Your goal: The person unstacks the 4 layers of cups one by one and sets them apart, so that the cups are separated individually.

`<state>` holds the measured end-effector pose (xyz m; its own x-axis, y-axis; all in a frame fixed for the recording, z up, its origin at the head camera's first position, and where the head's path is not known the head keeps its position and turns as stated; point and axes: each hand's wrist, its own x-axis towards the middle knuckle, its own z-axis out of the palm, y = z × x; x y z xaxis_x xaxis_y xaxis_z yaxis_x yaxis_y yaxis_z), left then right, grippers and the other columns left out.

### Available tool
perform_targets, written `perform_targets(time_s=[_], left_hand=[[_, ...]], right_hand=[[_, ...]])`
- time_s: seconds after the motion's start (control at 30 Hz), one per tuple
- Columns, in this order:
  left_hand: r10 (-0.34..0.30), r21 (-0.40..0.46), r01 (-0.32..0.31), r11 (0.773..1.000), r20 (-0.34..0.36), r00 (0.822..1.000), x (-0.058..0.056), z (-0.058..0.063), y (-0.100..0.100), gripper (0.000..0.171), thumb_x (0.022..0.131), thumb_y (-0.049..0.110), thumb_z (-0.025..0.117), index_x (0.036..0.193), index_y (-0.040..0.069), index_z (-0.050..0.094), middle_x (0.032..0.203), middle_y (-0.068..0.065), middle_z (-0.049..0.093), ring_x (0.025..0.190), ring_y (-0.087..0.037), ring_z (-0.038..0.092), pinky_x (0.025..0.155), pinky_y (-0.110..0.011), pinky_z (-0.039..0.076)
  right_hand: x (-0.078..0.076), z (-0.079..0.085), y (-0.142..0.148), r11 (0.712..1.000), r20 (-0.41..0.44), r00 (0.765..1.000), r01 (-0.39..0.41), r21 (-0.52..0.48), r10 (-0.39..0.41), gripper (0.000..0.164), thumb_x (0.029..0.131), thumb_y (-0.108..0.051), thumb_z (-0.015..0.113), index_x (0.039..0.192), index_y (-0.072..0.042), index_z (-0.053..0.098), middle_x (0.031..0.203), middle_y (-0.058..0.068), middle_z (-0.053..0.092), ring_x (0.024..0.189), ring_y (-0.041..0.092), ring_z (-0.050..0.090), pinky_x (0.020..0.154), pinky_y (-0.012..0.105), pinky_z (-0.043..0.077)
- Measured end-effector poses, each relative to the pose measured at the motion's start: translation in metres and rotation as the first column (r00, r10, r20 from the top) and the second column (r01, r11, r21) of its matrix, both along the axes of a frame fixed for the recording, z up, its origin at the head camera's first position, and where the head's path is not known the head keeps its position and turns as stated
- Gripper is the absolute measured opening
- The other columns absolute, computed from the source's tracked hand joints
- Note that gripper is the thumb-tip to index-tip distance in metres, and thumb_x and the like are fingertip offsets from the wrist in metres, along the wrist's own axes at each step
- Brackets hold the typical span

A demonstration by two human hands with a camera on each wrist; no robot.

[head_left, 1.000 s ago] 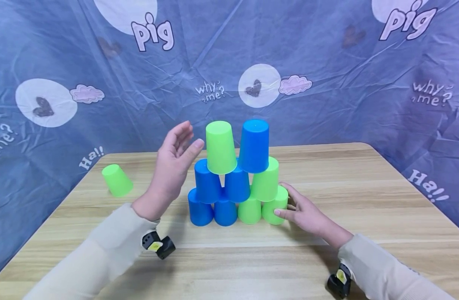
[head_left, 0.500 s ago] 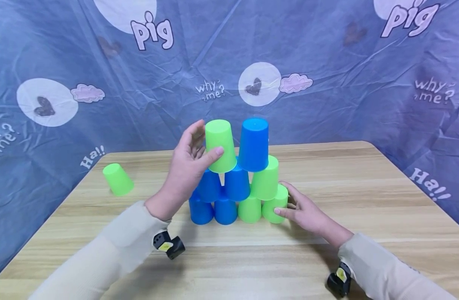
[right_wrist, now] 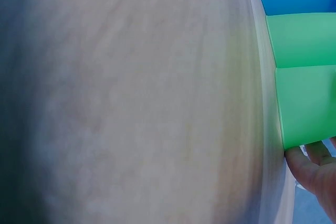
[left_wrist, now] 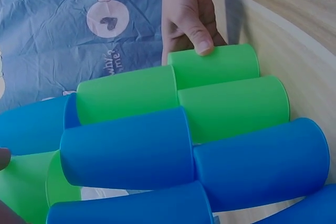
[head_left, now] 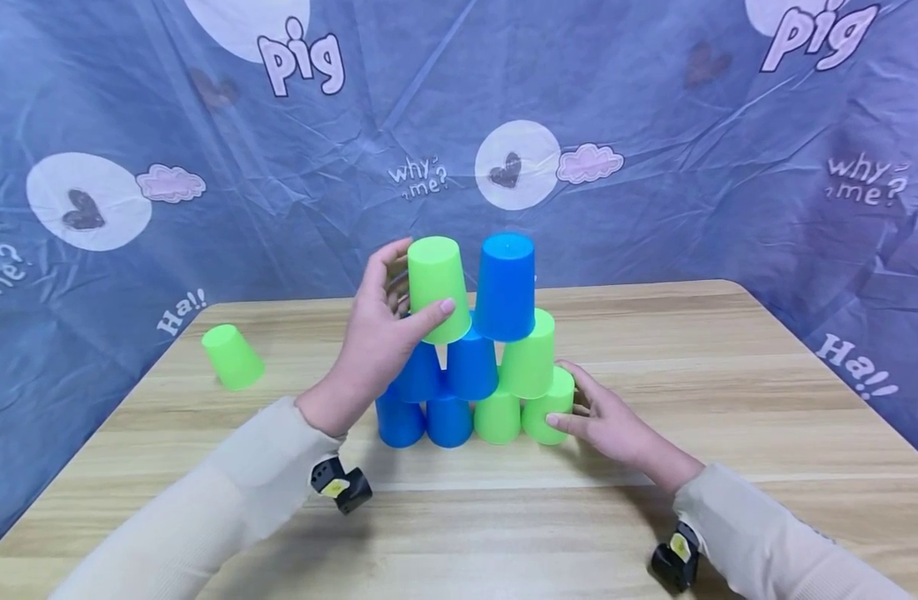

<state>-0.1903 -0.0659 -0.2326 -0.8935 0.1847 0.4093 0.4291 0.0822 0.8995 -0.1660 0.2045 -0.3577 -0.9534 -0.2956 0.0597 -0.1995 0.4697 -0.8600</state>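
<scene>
Head view: my left hand (head_left: 379,333) grips 1 top green cup (head_left: 438,287); my right hand (head_left: 609,421), fingers relaxed, touches a bottom green cup (head_left: 549,406).

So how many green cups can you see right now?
5: one in the top row, gripped by the left hand; one in the middle row's right end; two at the bottom right; one apart at far left. Others may be hidden.

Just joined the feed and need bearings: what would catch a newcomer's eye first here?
A pyramid of upturned blue and green cups stands mid-table. The left hand grips the green cup in its top row, while the right hand touches the bottom-right green cup. One lone green cup sits far left on the wooden table.
</scene>
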Motion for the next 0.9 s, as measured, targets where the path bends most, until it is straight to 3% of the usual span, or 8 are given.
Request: perform_targets(time_s=[0.3, 0.9], left_hand=[[-0.001, 0.005, 0.001, 1.000, -0.002, 1.000, -0.0021, -0.0025, -0.0014, 0.061, 0.085, 0.007, 0.066, 0.136, 0.014, 0.033, 0.128, -0.007, 0.047, 0.118, -0.022, 0.049, 0.101, -0.040, 0.041], [0.040, 0.004, -0.040, 0.999, -0.023, 0.999, -0.0026, -0.0001, -0.0024, 0.060, 0.084, 0.006, 0.067, 0.135, 0.014, 0.035, 0.127, -0.007, 0.049, 0.116, -0.021, 0.051, 0.099, -0.038, 0.043]], right_hand=[[-0.0002, -0.0009, 0.0000, 1.000, 0.006, 1.000, 0.002, -0.003, -0.002, 0.068, 0.087, -0.023, 0.063, 0.144, -0.017, 0.026, 0.128, 0.014, 0.050, 0.125, 0.041, 0.042, 0.102, 0.061, 0.029], [-0.0018, -0.0027, 0.0009, 1.000, 0.011, 1.000, 0.010, -0.004, -0.010, 0.068, 0.086, -0.022, 0.064, 0.143, -0.019, 0.026, 0.128, 0.013, 0.051, 0.125, 0.040, 0.042, 0.103, 0.061, 0.029]])
